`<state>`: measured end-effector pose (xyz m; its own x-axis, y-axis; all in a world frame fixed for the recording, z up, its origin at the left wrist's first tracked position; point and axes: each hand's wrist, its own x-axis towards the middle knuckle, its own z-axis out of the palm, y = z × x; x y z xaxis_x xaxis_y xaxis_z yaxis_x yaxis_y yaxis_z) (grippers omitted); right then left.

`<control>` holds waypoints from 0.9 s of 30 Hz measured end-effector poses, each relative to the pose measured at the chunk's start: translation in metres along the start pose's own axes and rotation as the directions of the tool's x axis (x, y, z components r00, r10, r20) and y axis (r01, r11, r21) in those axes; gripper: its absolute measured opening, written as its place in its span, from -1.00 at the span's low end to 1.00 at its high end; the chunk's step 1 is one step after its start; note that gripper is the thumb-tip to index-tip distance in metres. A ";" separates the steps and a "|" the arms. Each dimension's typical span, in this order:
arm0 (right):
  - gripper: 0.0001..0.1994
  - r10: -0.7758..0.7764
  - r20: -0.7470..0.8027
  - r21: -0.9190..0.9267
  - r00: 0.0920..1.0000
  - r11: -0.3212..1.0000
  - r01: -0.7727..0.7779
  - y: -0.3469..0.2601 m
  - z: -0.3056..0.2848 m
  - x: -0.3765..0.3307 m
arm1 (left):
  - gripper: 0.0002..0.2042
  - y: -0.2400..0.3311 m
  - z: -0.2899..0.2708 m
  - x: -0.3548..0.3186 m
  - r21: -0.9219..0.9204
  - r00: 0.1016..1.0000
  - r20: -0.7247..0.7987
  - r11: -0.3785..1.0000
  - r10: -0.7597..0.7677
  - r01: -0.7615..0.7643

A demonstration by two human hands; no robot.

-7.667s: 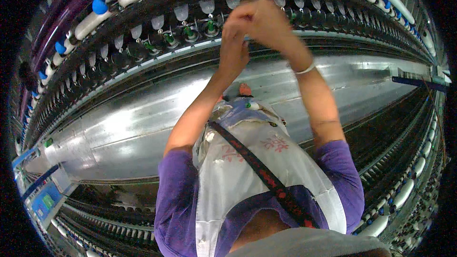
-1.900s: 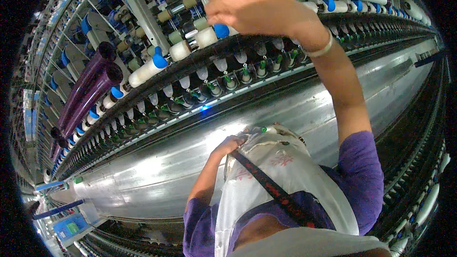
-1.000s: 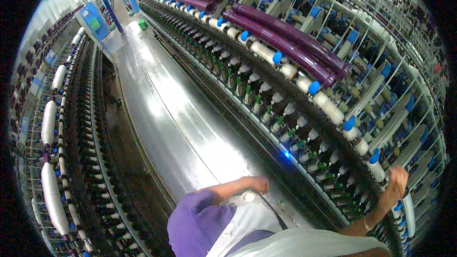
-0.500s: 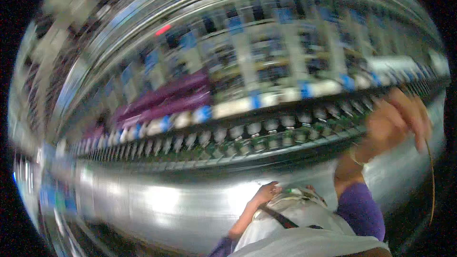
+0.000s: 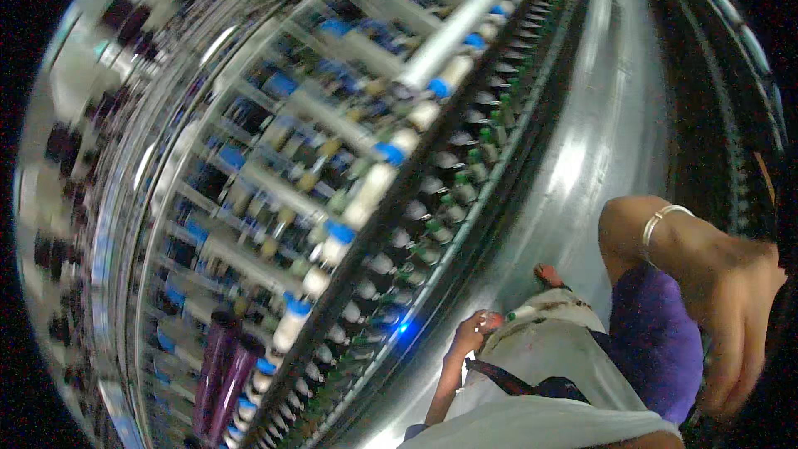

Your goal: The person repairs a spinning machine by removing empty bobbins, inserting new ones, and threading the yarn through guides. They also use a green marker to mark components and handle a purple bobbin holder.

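Note:
My left hand (image 5: 471, 333), fingers curled, is at the edge of a pale cloth pouch (image 5: 553, 312) at my waist. Beside its fingertips are a small reddish thing (image 5: 495, 319) and a green-tipped piece (image 5: 513, 314); what lies inside the grip is hidden. My right hand (image 5: 727, 308), with a bangle on the wrist, is raised at the right, bent downward and blurred. A thin orange-brown strand (image 5: 765, 178) rises above it near the picture's rim, and seems to run to the fingers, though the contact is hidden.
A long spinning frame runs diagonally on my left, with rows of spindles (image 5: 432, 229) and white rollers with blue parts (image 5: 370, 191). Two purple tubes (image 5: 224, 382) and a white tube (image 5: 453, 37) lie along it. A shiny metallic floor (image 5: 573, 158) stretches ahead, with another machine (image 5: 715, 75) at right.
My view has turned right, so the machine now runs diagonally. My right hand has come down and nearer; the strand, hanging below it before, now shows above. My left hand stays by the pouch.

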<state>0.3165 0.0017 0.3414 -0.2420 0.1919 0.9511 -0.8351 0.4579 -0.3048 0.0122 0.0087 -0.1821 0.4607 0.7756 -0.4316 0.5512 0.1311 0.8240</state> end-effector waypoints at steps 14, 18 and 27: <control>-0.57 0.630 -0.710 -0.126 -0.313 -0.551 -0.825 -0.090 -0.123 -0.583 | -0.57 0.141 0.049 0.166 0.263 0.998 0.026 0.964 -0.057 0.048; -0.75 0.706 -0.698 -0.403 -0.118 -0.524 -0.750 -0.153 -0.191 -0.632 | -0.60 0.249 0.066 0.225 0.135 0.985 -0.021 0.976 0.173 -0.168; -0.73 0.672 -0.696 -0.384 -0.254 -0.647 -0.659 -0.213 -0.232 -0.594 | -0.68 0.470 0.007 0.294 0.395 0.685 -0.302 0.741 0.663 -0.543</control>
<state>0.7532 -0.0082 -0.1703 -0.1557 0.8629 -0.4807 0.8895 -0.0892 -0.4482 0.4117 0.2942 0.0758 0.4707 0.8046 0.3619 0.4327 -0.5680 0.7001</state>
